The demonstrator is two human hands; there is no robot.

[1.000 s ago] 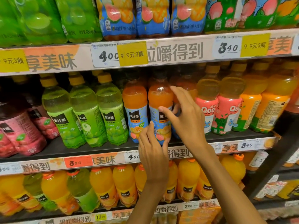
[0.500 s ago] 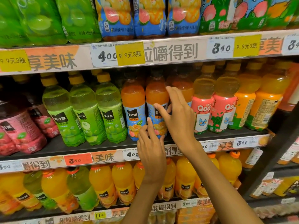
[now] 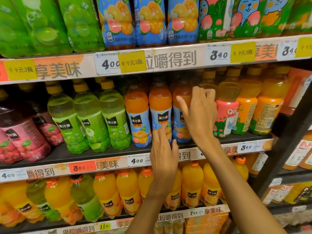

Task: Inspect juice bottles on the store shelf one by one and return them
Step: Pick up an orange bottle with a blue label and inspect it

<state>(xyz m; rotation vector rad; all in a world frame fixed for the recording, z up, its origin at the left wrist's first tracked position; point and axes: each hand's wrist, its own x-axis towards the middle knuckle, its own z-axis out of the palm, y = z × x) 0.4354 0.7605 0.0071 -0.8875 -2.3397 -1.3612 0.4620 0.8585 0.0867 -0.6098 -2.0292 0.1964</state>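
The middle shelf (image 3: 118, 154) is packed with bottles. The third orange bottle (image 3: 181, 98) sits upright there, loosely cupped by the right hand (image 3: 200, 115), fingers spread wide-ish. The second bottle's (image 3: 160, 105) label is touched by the left hand (image 3: 163, 149), fingers relaxed.

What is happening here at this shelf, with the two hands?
A person is checking juice bottles on the middle shelf of a store rack. Both hands reach to the orange bottles with blue labels. The right hand, fingers loosely spread, is at the third bottle; whether it grips it cannot be told. The left hand points a finger at the lower label of the second bottle. All bottles stand on the shelf; none is lifted out.
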